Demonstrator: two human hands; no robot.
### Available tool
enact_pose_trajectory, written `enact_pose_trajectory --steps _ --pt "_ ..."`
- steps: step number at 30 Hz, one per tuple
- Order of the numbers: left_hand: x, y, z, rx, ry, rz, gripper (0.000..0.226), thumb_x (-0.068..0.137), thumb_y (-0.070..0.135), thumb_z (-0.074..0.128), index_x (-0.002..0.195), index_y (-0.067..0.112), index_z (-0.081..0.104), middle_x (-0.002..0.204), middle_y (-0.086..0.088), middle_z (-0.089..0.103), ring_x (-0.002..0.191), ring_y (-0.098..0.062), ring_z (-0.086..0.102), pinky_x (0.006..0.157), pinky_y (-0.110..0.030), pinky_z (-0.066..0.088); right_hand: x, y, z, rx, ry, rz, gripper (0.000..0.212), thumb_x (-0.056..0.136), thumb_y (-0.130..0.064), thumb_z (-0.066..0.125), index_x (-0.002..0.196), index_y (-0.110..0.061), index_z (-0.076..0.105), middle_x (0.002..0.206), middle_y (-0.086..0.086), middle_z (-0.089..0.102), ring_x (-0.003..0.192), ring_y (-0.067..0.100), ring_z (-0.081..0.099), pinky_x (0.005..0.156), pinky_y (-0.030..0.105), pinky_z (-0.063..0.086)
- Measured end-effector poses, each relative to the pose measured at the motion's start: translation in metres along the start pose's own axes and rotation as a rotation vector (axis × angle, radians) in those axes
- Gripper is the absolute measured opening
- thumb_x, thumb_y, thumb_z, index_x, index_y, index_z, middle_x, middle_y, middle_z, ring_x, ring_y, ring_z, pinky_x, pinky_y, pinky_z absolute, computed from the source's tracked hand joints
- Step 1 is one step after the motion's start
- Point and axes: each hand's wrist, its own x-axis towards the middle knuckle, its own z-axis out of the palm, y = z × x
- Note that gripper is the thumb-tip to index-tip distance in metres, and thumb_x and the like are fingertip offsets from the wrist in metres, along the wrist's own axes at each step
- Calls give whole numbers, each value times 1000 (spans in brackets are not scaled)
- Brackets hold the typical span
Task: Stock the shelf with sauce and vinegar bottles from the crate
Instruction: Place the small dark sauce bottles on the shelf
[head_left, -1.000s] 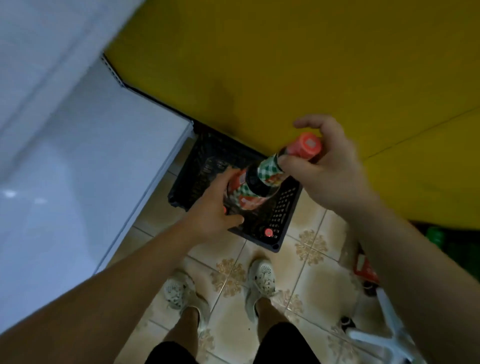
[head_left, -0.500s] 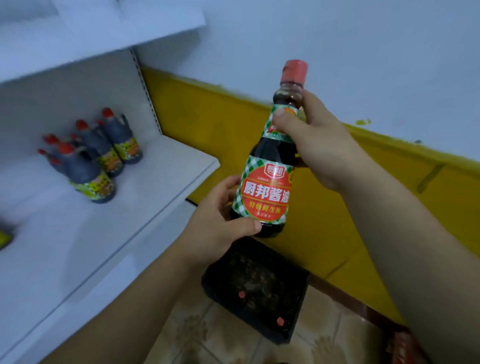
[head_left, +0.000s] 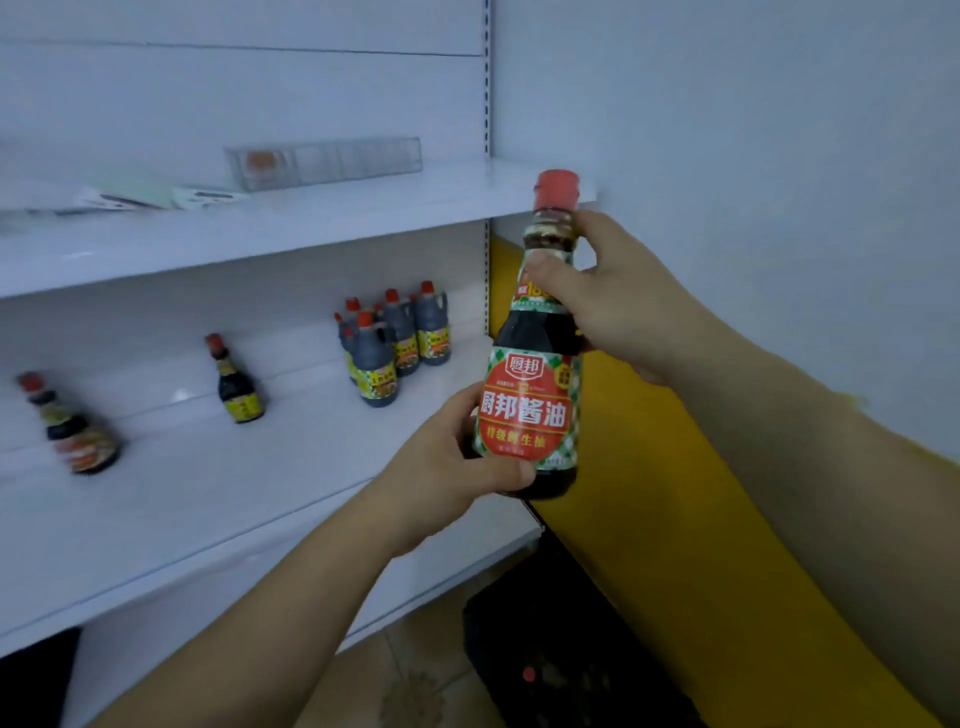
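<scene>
A dark soy sauce bottle (head_left: 530, 405) with a red cap and a red-and-green checked label stands upright in mid-air, just off the right end of the white shelf (head_left: 208, 499). My left hand (head_left: 447, 467) grips its base from the left. My right hand (head_left: 618, 296) holds its neck below the cap. Several dark handled bottles (head_left: 389, 343) stand grouped at the back right of the shelf. Further left are one small bottle (head_left: 236, 382) and a blurred one (head_left: 72, 426). The black crate (head_left: 561, 654) lies on the floor below the held bottle.
An upper white shelf (head_left: 291, 223) carries a clear plastic tray (head_left: 322, 163) and some flat cards. A yellow wall panel (head_left: 675, 545) runs along the right, with white wall above it. Tiled floor (head_left: 405, 691) shows at the bottom.
The bottle has come up out of the crate from a tilted pose to upright at shelf height. My view has swung up from the floor toward the shelves. Both hands have kept their hold.
</scene>
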Motion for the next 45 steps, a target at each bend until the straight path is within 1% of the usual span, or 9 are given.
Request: enact_pose_trajectory --steps 4,9,14,21,26,30,37,42,45 --pt "-33 7 -26 30 126 11 63 60 11 76 115 31 52 100 12 70 94 -8 67 73 -19 52 2 -20 41 25 -62 -44 26 90 -45 60 114 -41 51 109 -11 61 97 18 65 84 45 56" --pt "-84 0 -79 81 316 19 60 66 3 80 109 36 53 97 19 69 89 -1 66 68 -13 51 1 -38 113 72 -290 -46 22 89 -43 62 101 -51 45 95 -14 66 81 5 68 66 28 56" --pt "-144 -20 -144 99 451 -53 63 56 17 79 110 35 54 101 16 68 93 -4 65 71 -18 53 -5 -39 212 94 -449 82 51 88 -37 66 126 -47 33 110 -8 61 94 18 65 69 44 60" --pt "-208 -41 -240 179 511 -151 68 58 19 82 115 40 51 107 11 66 97 -4 64 78 -23 53 -7 -54 338 188 -561 120 57 88 -27 68 123 -53 31 105 -3 66 92 17 67 65 33 56" --pt "-237 -54 -299 206 604 -182 67 59 20 83 112 45 50 108 11 63 98 -8 62 81 -25 52 -3 -65 410 241 -588 161 70 88 -22 68 137 -49 28 110 3 64 97 20 66 74 39 57" --pt "-241 -72 -340 226 632 -213 67 66 15 83 113 48 48 109 12 63 98 -6 61 79 -20 51 11 -59 458 218 -646 140 66 88 -21 68 134 -48 31 110 0 65 100 19 65 85 47 55" --pt "-206 -125 -408 273 709 -311 72 65 18 83 120 43 46 111 14 62 102 -6 59 85 -26 49 59 -14 529 124 -737 117 70 91 -26 63 138 -52 19 106 -11 64 96 9 64 79 31 50" --pt "-165 -176 -454 277 801 -340 75 68 21 82 128 40 42 110 20 60 101 -2 56 78 -14 43 99 30 582 73 -786 82 70 93 -23 60 144 -45 16 99 -22 58 94 2 59 77 26 46" --pt "-148 -206 -482 282 836 -353 76 69 25 82 131 40 40 108 23 57 97 0 55 72 -7 40 115 56 612 55 -798 69 70 94 -22 60 145 -43 17 102 -16 59 97 9 59 79 26 46"
